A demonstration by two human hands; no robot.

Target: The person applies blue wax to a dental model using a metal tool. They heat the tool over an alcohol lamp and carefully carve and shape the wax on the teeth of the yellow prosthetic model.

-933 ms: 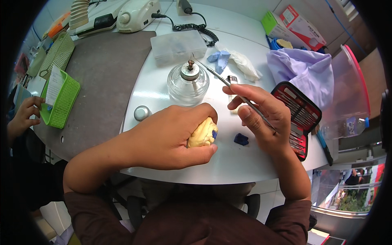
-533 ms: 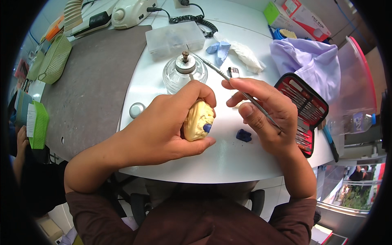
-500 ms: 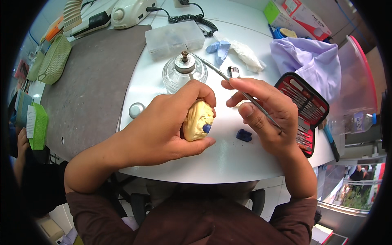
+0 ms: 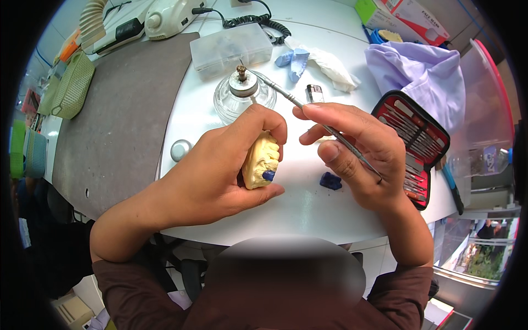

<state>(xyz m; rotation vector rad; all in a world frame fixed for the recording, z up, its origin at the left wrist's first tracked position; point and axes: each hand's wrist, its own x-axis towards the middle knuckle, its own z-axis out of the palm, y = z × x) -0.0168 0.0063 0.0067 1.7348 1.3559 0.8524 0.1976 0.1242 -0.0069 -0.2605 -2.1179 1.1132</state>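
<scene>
The left hand [image 4: 220, 170] grasps a yellow dental cast [image 4: 260, 161] bearing blue wax, above the desk's [image 4: 308, 206] front edge. The right hand [image 4: 357, 148] pinches a thin metal instrument [image 4: 300, 103], tip near the glass burner [image 4: 243, 93].

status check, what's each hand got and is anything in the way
Left hand grips pale yellow plaster tooth model with blue wax spot. Right hand pinches thin metal carving tool, tip over glass spirit lamp. Blue wax lump lies between, nothing blocking.

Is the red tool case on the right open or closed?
Open: the red tool case lies spread flat on the table, with rows of metal instruments showing inside it.
</scene>
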